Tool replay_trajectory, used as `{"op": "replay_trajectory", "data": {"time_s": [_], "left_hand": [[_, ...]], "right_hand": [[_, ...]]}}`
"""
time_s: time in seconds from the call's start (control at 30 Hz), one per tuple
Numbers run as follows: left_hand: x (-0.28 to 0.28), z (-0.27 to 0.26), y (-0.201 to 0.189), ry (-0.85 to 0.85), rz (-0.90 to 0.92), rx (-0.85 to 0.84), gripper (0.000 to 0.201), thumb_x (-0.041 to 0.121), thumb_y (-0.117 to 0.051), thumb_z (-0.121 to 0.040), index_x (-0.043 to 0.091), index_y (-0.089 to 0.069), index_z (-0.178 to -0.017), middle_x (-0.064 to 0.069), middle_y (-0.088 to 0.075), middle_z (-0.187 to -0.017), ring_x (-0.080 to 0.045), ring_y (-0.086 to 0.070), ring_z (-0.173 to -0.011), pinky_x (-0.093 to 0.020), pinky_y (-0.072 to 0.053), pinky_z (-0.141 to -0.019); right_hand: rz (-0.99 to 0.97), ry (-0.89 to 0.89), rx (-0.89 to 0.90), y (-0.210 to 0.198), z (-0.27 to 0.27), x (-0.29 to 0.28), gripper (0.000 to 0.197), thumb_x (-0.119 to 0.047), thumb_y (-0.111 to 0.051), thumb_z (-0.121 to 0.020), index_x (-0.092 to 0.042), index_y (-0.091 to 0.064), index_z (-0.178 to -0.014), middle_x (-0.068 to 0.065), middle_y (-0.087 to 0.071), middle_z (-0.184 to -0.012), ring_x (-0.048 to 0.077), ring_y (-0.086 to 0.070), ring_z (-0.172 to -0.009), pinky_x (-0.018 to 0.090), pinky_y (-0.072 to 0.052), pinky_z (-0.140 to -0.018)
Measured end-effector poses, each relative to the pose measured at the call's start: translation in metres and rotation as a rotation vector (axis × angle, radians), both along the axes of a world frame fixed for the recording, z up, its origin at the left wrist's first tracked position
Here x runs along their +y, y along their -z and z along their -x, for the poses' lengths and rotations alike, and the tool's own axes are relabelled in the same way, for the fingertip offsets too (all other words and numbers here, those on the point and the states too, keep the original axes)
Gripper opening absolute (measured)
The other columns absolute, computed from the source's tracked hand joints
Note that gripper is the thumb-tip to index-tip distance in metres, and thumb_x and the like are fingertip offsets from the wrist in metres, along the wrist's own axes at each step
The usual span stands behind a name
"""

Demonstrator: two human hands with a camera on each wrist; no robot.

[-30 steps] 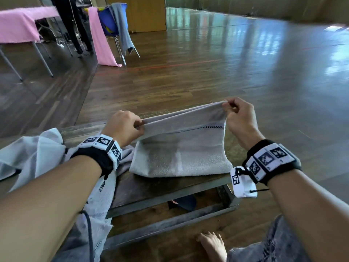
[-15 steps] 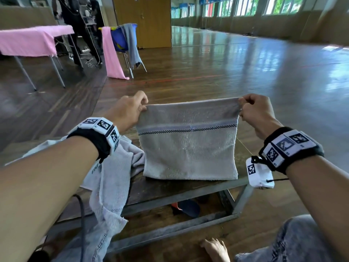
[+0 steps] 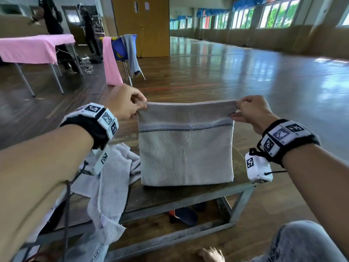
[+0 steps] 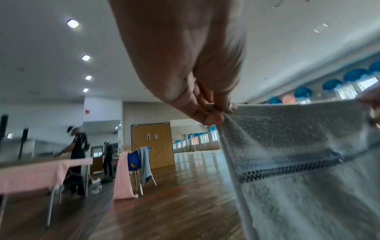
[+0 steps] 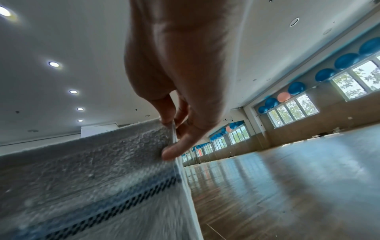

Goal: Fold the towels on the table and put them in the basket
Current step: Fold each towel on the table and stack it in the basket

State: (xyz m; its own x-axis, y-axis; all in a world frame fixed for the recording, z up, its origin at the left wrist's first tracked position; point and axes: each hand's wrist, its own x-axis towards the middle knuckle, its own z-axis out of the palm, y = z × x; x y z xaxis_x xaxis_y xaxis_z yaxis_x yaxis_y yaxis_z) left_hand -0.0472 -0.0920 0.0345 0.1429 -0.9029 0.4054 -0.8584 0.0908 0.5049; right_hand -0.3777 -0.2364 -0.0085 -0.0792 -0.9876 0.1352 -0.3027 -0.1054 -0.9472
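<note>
**Two hands held a folded towel upright over the table**

Two hands gripped the top corners of a grey towel (image 3: 186, 148), which hung flat and taut between them as a folded rectangle. Its lower edge rested on the low wooden table (image 3: 188, 193), and a dark checked stripe ran across its upper part. The left hand (image 3: 124, 104) pinched the towel's upper left corner between thumb and curled fingers (image 4: 207, 113); the left wrist view showed the fingertips pressed together on the cloth. The right hand (image 3: 252, 112) pinched the upper right corner the same way, and the right wrist view showed its thumb (image 5: 176, 149) laid against the near face of the towel with the fingers behind the edge.

Beside the held towel, to its left, a second towel (image 3: 113, 178) lay crumpled on the table and draped over the near edge toward the floor. Far off on the left stood a table under a pink cloth (image 3: 30, 48), and near it a blue chair (image 3: 122, 48) with a grey cloth and a pink cloth hung over it. Two people stood behind them. No view showed the basket.
</note>
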Motion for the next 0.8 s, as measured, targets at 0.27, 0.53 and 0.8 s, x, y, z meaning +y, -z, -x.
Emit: {"op": "replay_trajectory", "data": {"time_s": [0.27, 0.53, 0.8], "left_hand": [[0.003, -0.008, -0.014, -0.051, 0.414, -0.099, 0.014, 0.003, -0.066, -0.086, 0.001, -0.075, -0.098, -0.011, -0.074, -0.093, -0.024, -0.068, -0.082, -0.034, -0.055, -0.078], [0.030, -0.016, 0.077, 0.028, 0.171, -0.139, 0.007, 0.012, -0.070, -0.090, 0.010, -0.077, -0.091, -0.004, -0.075, -0.088, -0.020, -0.067, -0.077, -0.038, -0.056, -0.073], [0.043, -0.020, 0.153, -0.004, -0.225, 0.135, 0.017, 0.021, -0.070, -0.092, 0.021, -0.072, -0.075, 0.013, -0.064, -0.061, 0.003, -0.057, -0.054, -0.020, -0.041, -0.060]], "right_hand": [[0.420, -0.065, -0.128, -0.015, 0.008, 0.004, 0.019, -0.022, -0.061, -0.099, -0.034, -0.070, -0.087, -0.017, -0.073, -0.087, 0.007, -0.072, -0.092, 0.032, -0.059, -0.091], [0.139, -0.122, 0.251, 0.069, 0.035, 0.029, 0.025, -0.022, -0.063, -0.100, -0.029, -0.070, -0.077, -0.010, -0.068, -0.072, 0.016, -0.064, -0.069, 0.031, -0.052, -0.062], [-0.006, -0.204, 0.171, 0.146, 0.045, 0.059, 0.018, -0.014, -0.063, -0.100, -0.018, -0.073, -0.086, 0.004, -0.071, -0.080, 0.019, -0.058, -0.076, 0.040, -0.050, -0.074]]}}
